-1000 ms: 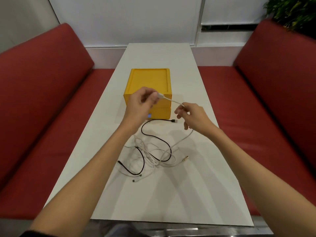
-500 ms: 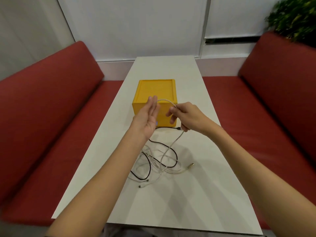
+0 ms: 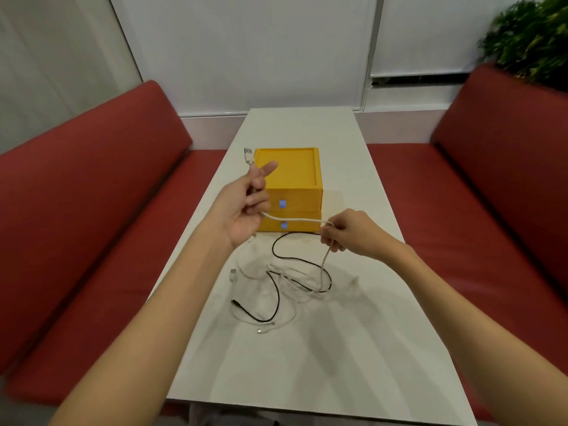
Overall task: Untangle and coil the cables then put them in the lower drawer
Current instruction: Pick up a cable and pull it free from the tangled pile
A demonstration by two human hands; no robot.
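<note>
Holding a thin white cable (image 3: 295,221) between your two hands.
Your left hand (image 3: 246,210) curls round its plug end; your right hand (image 3: 347,232) pinches it above the white tabletop (image 3: 338,348).

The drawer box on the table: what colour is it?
The drawer box is yellow; head view shows it.

A café or canteen booth: red padded benches (image 3: 92,210) flank a narrow white desk (image 3: 307,348), potted greenery (image 3: 531,38) upper right.
</note>
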